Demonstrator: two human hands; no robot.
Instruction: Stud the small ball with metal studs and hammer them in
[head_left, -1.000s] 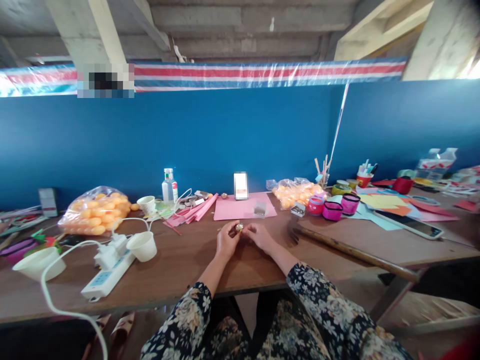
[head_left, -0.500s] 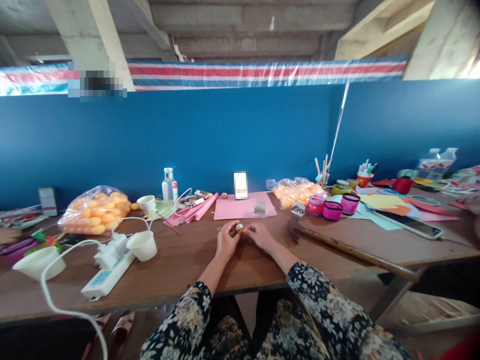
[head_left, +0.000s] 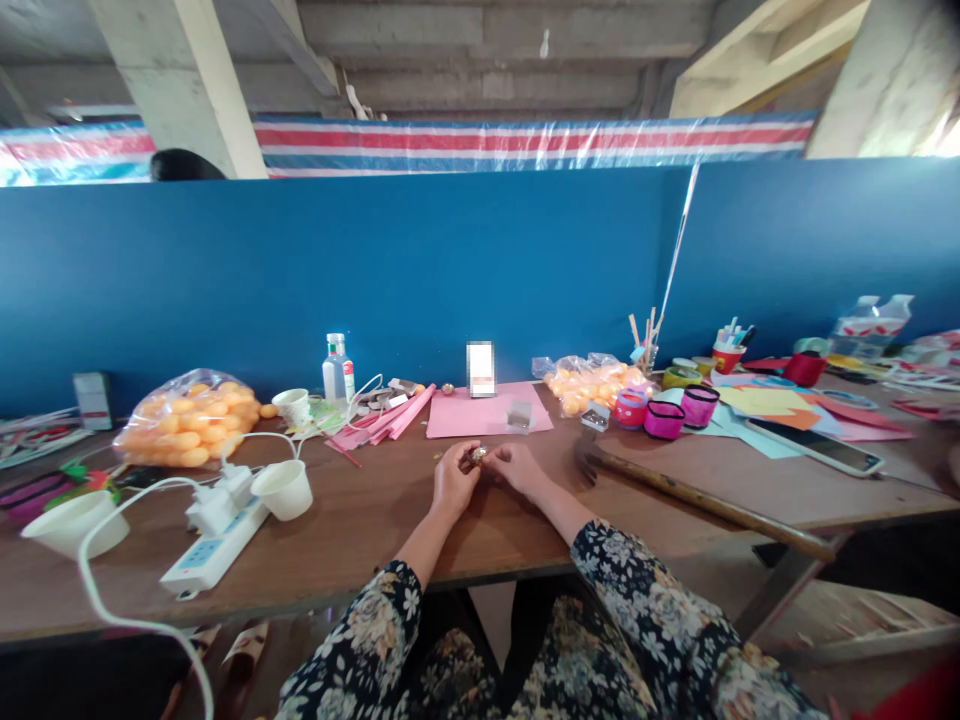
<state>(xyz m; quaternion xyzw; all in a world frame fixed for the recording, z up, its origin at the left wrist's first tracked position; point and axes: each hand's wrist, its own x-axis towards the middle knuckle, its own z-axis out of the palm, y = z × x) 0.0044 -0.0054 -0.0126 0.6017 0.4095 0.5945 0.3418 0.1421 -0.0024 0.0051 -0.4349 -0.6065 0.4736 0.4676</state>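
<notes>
While my left hand (head_left: 454, 480) grips a shiny ball (head_left: 478, 456) between the table's (head_left: 360, 535) near and far edges, my right hand (head_left: 519, 472) bunches its fingertips beside it, whether gripping I cannot tell; a hammer (head_left: 697, 496) overhangs the near edge.

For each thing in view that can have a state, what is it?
Gold-coloured ball: held in left hand
Right hand: bent, close to ball
Hammer: lying down
Power strip: plugs inserted
Phone at right: lying flat, screen dark
Left bag of orange balls: filled
</notes>
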